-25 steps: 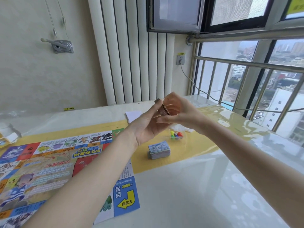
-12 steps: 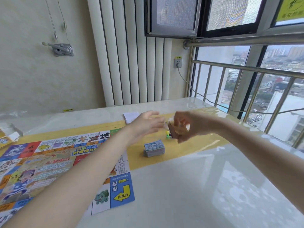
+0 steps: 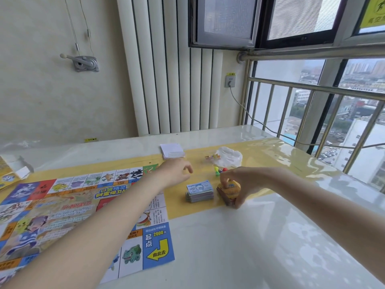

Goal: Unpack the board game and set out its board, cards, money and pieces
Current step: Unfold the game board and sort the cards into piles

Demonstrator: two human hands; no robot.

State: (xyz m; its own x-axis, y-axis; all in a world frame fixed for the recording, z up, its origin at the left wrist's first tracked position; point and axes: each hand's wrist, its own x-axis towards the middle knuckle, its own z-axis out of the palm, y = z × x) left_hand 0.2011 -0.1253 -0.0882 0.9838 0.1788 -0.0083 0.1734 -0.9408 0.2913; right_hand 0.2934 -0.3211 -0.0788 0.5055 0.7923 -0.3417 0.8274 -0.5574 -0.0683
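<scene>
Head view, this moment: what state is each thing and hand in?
Game board: unfolded, flat.
Money stack: stacked, untouched.
Card deck: on the table, gripped.
Right hand: grips the deck.
Left hand: empty, fingers loosely curled.
Plastic bag: crumpled.
Pieces: loose cluster.

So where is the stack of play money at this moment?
In the head view the stack of play money lies on the yellow strip, just right of the board and left of the orange card stack under the right hand.
</scene>
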